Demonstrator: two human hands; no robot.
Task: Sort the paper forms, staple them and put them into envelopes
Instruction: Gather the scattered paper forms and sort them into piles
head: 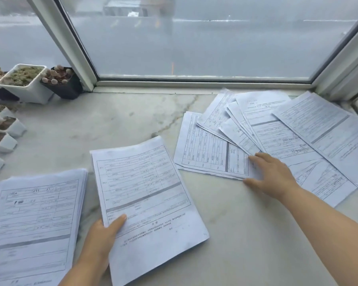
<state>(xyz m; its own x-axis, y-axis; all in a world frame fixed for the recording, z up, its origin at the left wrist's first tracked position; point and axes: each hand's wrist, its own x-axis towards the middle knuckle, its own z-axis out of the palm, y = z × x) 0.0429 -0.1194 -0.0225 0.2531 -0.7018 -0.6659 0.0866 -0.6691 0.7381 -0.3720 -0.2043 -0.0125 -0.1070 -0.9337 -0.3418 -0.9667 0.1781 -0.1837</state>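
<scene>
Paper printed with form tables fills both hands' reach. The left hand (pixel 100 234) grips a small sheaf of forms (pixel 147 203), thumb on top, fingers hidden beneath. The right hand (pixel 271 176) lies flat with spread fingers on the fanned loose forms (pixel 277 137). Left of the left hand sits a thick stack (pixel 33 219), cut off by the frame edge. Beyond it, potted succulents (pixel 23 79) line the marble sill (pixel 122 116); print is illegible.

A white planter (pixel 27 83) and a black pot (pixel 62 83) of succulents stand left of the window frame (pixel 74 50), on the marble worktop (pixel 91 124).
</scene>
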